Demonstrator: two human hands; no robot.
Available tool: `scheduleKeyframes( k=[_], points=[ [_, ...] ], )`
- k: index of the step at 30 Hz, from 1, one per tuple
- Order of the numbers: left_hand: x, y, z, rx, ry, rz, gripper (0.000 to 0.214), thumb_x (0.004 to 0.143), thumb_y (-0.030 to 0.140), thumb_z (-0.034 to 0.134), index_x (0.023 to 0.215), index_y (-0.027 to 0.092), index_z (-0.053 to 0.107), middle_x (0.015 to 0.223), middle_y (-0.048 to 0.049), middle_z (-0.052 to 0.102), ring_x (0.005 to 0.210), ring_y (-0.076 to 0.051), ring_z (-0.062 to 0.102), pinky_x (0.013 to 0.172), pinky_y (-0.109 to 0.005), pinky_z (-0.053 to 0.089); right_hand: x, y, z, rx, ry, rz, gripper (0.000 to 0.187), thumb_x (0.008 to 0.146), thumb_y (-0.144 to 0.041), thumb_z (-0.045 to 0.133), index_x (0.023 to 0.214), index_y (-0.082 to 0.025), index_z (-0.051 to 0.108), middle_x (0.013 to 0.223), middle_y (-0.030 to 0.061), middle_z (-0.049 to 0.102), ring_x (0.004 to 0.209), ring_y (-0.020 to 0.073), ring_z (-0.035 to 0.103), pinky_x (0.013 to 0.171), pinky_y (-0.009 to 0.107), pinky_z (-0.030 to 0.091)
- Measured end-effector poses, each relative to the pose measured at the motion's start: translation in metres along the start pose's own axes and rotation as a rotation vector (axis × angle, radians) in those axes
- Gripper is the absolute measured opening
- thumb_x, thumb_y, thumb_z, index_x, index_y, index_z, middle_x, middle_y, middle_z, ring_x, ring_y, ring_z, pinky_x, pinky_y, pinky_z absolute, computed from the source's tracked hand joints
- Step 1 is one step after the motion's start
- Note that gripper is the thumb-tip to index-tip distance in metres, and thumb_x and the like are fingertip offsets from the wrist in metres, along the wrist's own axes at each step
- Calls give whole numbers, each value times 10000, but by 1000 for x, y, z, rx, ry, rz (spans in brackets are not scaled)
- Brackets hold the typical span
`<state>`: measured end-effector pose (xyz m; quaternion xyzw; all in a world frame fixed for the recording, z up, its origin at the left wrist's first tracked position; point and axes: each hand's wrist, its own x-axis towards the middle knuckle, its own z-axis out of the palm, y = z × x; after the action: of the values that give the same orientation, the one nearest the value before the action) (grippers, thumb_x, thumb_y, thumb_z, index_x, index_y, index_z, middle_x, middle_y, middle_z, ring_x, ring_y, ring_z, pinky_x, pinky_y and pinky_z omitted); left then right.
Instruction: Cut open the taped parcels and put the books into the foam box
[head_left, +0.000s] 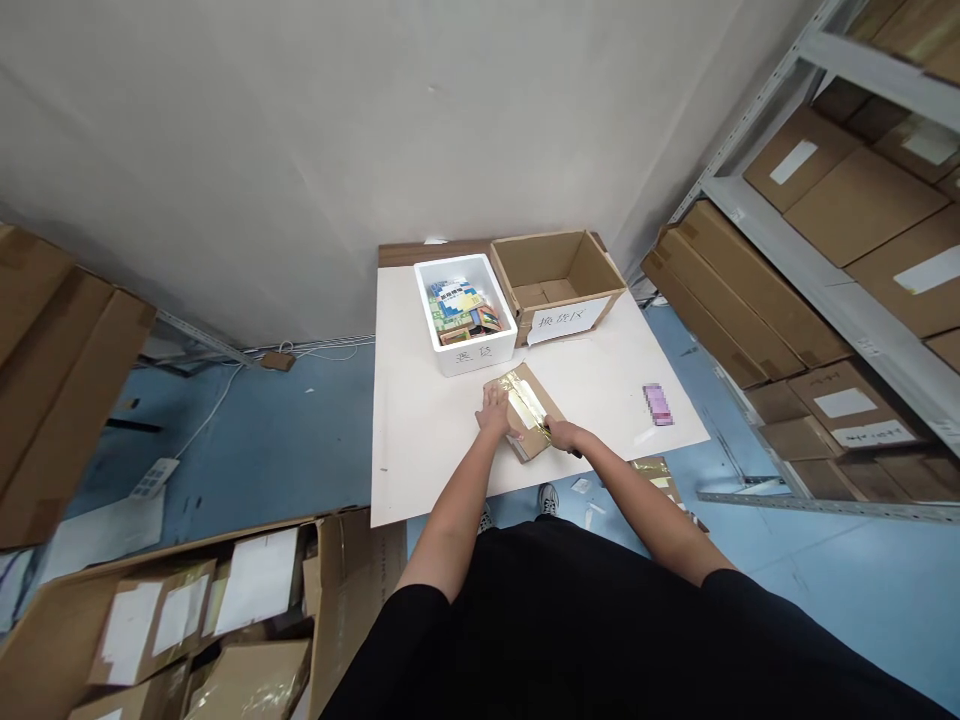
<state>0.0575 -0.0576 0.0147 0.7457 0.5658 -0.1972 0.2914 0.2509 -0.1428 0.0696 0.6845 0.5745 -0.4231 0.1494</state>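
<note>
A small cardboard box (529, 392) with shiny clear-gold tape and a white label lies at an angle on the white table (420, 440). My left hand (495, 412) rests on the box's left side, fingers spread and pressing on it, thumb over the label side. At the box's right edge, my right hand (564, 434) is closed around a slim black-handled box cutter (576, 453). The cutter's front end meets the box near the tape; its blade is too small to make out.
Behind the box stand a white foam bin (480, 355) holding several books and packets, and an open cardboard carton (559, 260) with a handwritten sign. A blurred purple item (658, 404) lies to the right. Shelves (795, 230) of boxes flank the right; a large carton (326, 570) of parcels sits lower left.
</note>
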Motion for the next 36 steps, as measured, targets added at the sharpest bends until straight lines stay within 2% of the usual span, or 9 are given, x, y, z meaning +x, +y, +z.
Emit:
scheduleKeyframes(
  k=[4, 9, 13, 18, 22, 26, 30, 34, 36],
  points=[
    [0, 2, -2, 24, -5, -21, 1555, 561, 702, 943, 1731, 366, -25, 1787, -57, -216, 1633, -341, -240, 1226, -609, 374, -9, 20, 12, -11, -4, -44, 685, 850, -203, 681, 1506, -215, 482, 1071, 184, 750, 844, 316, 739, 648, 359, 551],
    [-2, 1, -6, 44, -20, -33, 1544, 573, 702, 936, 1728, 374, -34, 1785, -43, -227, 1638, -353, -226, 1217, -608, 383, -20, 69, 11, 29, 8, -44, 526, 852, -176, 673, 1368, -259, 608, 1077, 143, 765, 919, 319, 736, 748, 374, 532],
    [-6, 5, -4, 65, 8, -48, 1522, 591, 709, 915, 1727, 371, -39, 1798, -54, -184, 1652, -356, -171, 1204, -587, 393, -15, 99, 4, 111, 211, -16, 582, 987, -252, 582, 1554, -236, 453, 1198, 157, 762, 1057, 324, 736, 842, 360, 515],
    [-19, 26, 9, 154, 74, -120, 1481, 614, 839, 807, 1738, 313, 0, 1816, -137, -36, 1658, -414, -50, 1241, -622, 287, 14, 90, 13, 303, 410, 54, 885, 1004, -580, 619, 1677, -172, 214, 1278, 177, 738, 1161, 329, 717, 880, 341, 520],
    [-38, 47, 25, 150, 84, -219, 1414, 663, 954, 647, 1742, 279, 32, 1806, -192, 43, 1641, -468, 36, 1203, -647, 309, 37, 80, 15, 331, 451, 92, 1033, 920, -587, 743, 1684, -187, 175, 1349, 186, 697, 1224, 337, 687, 916, 358, 520],
    [-57, 66, 49, 127, 104, -360, 1300, 774, 979, 454, 1744, 221, 37, 1781, -239, 150, 1616, -499, 132, 1176, -635, 343, 61, 77, -5, 346, 478, 43, 1047, 881, -502, 809, 1677, -211, 194, 1376, 177, 681, 1246, 330, 674, 914, 342, 517],
    [-70, 84, 69, 123, 121, -411, 1157, 856, 934, 381, 1745, 251, 95, 1757, -229, 253, 1591, -491, 236, 1178, -627, 351, 87, 63, -33, 365, 496, 14, 992, 916, -442, 779, 1682, -206, 196, 1338, 163, 700, 1195, 308, 695, 898, 327, 517],
    [-68, 93, 65, 155, 152, -387, 994, 939, 822, 408, 1731, 251, 225, 1680, -218, 422, 1600, -455, 248, 1243, -638, 267, 101, 60, -43, 364, 468, -94, 951, 939, -437, 741, 1690, -206, 204, 1309, 152, 717, 1186, 307, 696, 907, 324, 523],
    [-60, 94, 55, 154, 187, -309, 953, 961, 745, 470, 1734, 253, 209, 1703, -188, 399, 1627, -425, 191, 1279, -603, 230, 100, 71, -39, 403, 465, -149, 842, 988, -461, 662, 1674, -198, 251, 1278, 144, 730, 1161, 298, 706, 916, 322, 530]
  ],
)
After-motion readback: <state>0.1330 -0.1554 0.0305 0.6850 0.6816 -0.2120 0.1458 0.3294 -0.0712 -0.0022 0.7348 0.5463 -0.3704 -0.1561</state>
